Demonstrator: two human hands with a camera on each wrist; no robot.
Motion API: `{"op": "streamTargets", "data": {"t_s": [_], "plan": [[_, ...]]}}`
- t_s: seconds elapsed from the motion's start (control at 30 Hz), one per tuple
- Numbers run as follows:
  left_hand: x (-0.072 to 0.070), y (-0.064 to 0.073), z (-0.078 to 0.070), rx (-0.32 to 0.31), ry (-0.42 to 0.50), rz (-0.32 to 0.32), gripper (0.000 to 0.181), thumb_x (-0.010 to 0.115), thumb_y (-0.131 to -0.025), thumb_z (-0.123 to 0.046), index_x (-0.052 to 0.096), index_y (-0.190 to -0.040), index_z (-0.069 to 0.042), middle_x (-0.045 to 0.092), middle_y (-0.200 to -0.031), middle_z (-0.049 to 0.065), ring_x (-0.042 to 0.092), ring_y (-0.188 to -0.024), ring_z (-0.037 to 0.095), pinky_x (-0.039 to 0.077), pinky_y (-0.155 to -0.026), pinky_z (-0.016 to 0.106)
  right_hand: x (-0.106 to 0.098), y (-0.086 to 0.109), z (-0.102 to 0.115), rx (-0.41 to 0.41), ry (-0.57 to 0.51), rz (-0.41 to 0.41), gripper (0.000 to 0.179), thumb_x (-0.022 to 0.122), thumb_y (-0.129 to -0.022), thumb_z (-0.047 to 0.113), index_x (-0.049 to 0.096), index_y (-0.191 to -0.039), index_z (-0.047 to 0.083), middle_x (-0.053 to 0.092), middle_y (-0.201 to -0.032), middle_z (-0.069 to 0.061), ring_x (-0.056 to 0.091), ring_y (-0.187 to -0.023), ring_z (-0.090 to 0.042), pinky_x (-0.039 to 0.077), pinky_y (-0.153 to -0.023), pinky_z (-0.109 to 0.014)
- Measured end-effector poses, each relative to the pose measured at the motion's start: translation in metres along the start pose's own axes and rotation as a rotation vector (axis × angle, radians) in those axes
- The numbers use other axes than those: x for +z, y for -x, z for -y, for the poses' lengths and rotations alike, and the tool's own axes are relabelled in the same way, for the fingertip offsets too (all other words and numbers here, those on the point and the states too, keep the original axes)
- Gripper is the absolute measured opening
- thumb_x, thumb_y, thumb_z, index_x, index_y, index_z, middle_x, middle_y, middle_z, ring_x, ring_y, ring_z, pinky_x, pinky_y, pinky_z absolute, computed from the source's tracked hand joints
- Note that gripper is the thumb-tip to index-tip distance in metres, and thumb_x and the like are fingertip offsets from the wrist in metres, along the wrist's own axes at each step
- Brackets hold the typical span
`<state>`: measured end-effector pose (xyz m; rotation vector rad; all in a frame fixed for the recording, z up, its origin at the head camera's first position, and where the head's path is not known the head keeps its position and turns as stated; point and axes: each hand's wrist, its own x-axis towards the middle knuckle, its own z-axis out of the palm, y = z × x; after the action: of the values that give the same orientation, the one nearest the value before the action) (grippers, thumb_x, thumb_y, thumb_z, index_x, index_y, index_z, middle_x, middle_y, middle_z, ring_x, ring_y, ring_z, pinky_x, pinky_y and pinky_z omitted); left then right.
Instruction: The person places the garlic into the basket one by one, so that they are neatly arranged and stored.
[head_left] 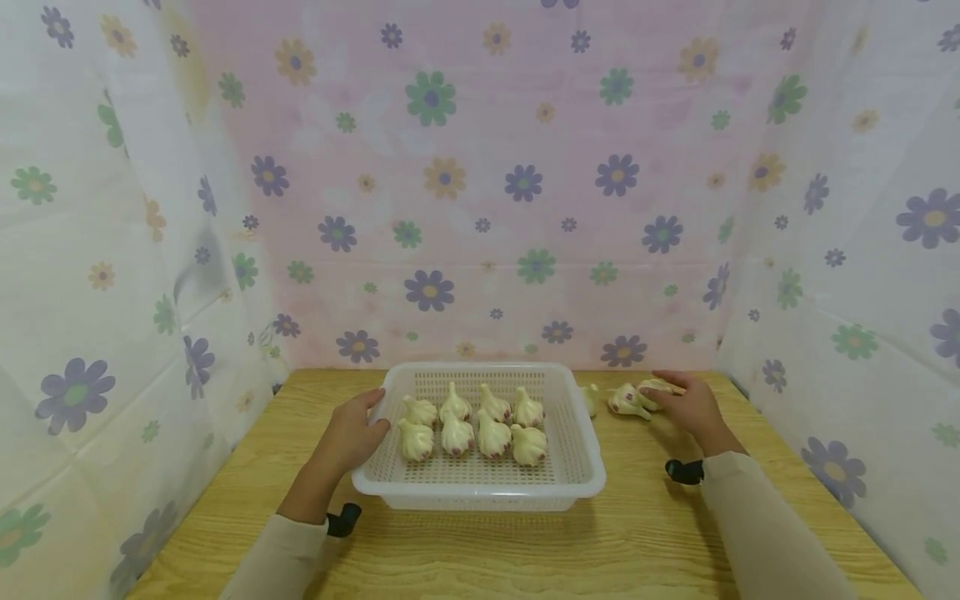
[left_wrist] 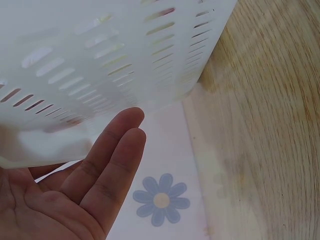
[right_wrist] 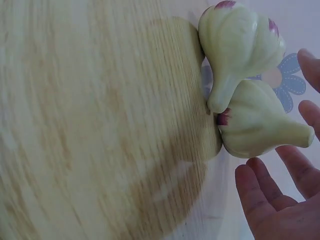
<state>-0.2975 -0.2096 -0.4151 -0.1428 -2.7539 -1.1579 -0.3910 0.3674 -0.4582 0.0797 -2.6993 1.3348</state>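
A white plastic basket (head_left: 480,492) with slotted walls stands on the table, with several pale garlic bulbs (head_left: 493,435) in two rows inside. My left hand (head_left: 352,429) holds the basket's left rim, thumb over the edge; in the left wrist view two fingers (left_wrist: 107,175) extend along the outer wall. Right of the basket, my right hand (head_left: 690,408) is spread beside two loose garlic bulbs (head_left: 624,400). In the right wrist view the nearer garlic bulb (right_wrist: 255,120) lies against the other garlic bulb (right_wrist: 240,40), with the fingers around its stem end and nothing gripped.
Another garlic bulb (head_left: 591,400) lies close to the basket's right side, partly hidden by it. The wooden table (head_left: 465,558) is bounded by flowered cloth (head_left: 480,208) at the back and both sides. A dark wrist mount (head_left: 684,472) sits by each cuff.
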Motion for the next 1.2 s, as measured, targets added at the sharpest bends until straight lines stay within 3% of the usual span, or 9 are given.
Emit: {"op": "streamTargets", "data": {"t_s": [0.4,0.63,0.8,1.07,1.2], "plan": [[0.0,0.001,0.0,-0.01,0.011,-0.004,0.061,0.059,-0.097,-0.014,0.045,-0.154,0.001,0.046,-0.157,0.024,0.067,-0.114,0.035,0.062,-0.069,0.033,0.004,-0.001,-0.009,0.047,-0.036,0.02,0.076,0.069,-0.098,0.043,0.042,-0.158,0.005,0.033,-0.162,-0.031,0.043,-0.14,-0.051,0.043,-0.11,-0.063],[0.001,-0.001,-0.001,-0.006,-0.026,-0.011,0.061,0.059,-0.097,-0.015,0.045,-0.154,0.0,0.046,-0.158,0.022,0.061,-0.124,0.035,0.06,-0.076,0.035,0.004,-0.003,-0.019,0.048,0.03,-0.034,0.071,0.071,-0.097,0.04,0.047,-0.155,0.007,0.045,-0.151,-0.034,0.049,-0.133,-0.051,0.045,-0.105,-0.064],[0.0,0.0,-0.001,-0.003,-0.025,-0.008,0.061,0.059,-0.097,-0.015,0.045,-0.154,0.001,0.046,-0.158,0.022,0.061,-0.125,0.036,0.059,-0.078,0.036,0.004,-0.002,-0.02,0.044,0.075,-0.048,0.068,0.073,-0.097,0.037,0.05,-0.152,0.006,0.045,-0.151,-0.035,0.05,-0.132,-0.051,0.046,-0.103,-0.065],[-0.001,0.0,0.0,-0.011,0.016,0.002,0.062,0.058,-0.097,-0.014,0.043,-0.155,0.0,0.047,-0.157,0.025,0.07,-0.102,0.031,0.061,-0.064,0.031,0.003,-0.002,-0.015,0.014,0.073,-0.027,0.067,0.073,-0.097,0.033,0.048,-0.153,0.005,0.043,-0.151,-0.036,0.052,-0.132,-0.052,0.049,-0.102,-0.063],[-0.001,0.0,-0.001,-0.018,0.017,0.013,0.062,0.058,-0.097,-0.015,0.043,-0.156,-0.001,0.046,-0.157,0.025,0.07,-0.101,0.03,0.06,-0.062,0.031,0.003,0.0,-0.017,0.009,0.086,-0.03,0.066,0.072,-0.097,0.033,0.048,-0.153,0.006,0.045,-0.151,-0.035,0.055,-0.13,-0.051,0.05,-0.101,-0.062]]}}
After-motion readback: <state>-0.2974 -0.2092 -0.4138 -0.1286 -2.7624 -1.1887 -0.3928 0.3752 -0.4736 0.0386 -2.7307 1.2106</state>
